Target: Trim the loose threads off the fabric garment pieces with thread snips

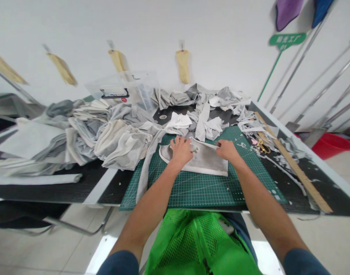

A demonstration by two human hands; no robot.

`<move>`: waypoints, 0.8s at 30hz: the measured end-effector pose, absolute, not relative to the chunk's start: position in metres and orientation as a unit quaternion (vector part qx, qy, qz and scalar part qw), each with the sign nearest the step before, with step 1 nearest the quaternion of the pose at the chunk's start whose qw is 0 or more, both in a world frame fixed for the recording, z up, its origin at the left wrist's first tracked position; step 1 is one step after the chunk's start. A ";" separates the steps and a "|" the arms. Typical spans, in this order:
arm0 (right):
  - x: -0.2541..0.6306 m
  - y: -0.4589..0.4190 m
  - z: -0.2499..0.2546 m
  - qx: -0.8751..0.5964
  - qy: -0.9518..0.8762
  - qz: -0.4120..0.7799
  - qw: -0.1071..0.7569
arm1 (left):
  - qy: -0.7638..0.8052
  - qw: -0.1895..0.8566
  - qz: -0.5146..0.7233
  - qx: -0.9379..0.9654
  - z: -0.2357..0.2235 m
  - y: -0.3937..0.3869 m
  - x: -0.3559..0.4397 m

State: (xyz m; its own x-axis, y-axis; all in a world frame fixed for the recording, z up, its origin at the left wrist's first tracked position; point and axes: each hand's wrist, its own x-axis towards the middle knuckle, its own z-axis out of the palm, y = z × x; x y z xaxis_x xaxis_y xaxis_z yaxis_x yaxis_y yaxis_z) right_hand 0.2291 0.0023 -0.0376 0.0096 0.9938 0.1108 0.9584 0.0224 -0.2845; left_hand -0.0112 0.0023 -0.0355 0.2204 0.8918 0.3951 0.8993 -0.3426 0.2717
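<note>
A grey cloth piece (211, 162) with pale edges lies on the green cutting mat (198, 193) in front of me. My left hand (182, 151) is over its left part, fingers bent onto the fabric beside a bunched pale fold. My right hand (227, 149) pinches its upper right edge, where the edge is slightly raised. The undersides of my left fingers are hidden. A long grey fabric strip (148, 168) curves along the mat's left side. White and grey scraps (205, 122) lie just beyond the cloth.
Stacks of grey cloths (120, 141) fill the table's left side, with a clear plastic box (123, 91) behind. To the right lie gold-handled scissors (261, 146), a long wooden ruler (295, 166) and fabric trimmings. A red bucket (332, 147) stands beyond the right edge.
</note>
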 end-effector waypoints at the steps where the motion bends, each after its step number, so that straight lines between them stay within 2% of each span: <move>1: 0.225 0.002 -0.036 -0.681 -0.711 0.070 0.159 | -0.532 -0.012 -0.274 -0.802 -0.035 0.002 -0.007; 3: 0.215 0.001 -0.033 -0.636 -0.731 0.105 0.225 | -0.449 -0.071 -0.313 -0.834 -0.034 0.001 0.002; 7: 0.196 -0.008 -0.029 -0.508 -0.707 0.247 0.426 | -0.385 -0.191 -0.378 -0.820 -0.034 0.001 0.012; 10: 0.191 -0.014 -0.026 -0.480 -0.635 0.331 0.507 | -0.376 -0.275 -0.402 -0.788 -0.032 0.001 0.011; 15: 0.196 -0.018 -0.019 -0.439 -0.607 0.407 0.523 | -0.406 -0.329 -0.458 -0.719 -0.028 0.003 0.004; 24: 0.194 -0.017 -0.022 -0.436 -0.610 0.379 0.543 | -0.425 -0.320 -0.476 -0.701 -0.023 0.004 0.003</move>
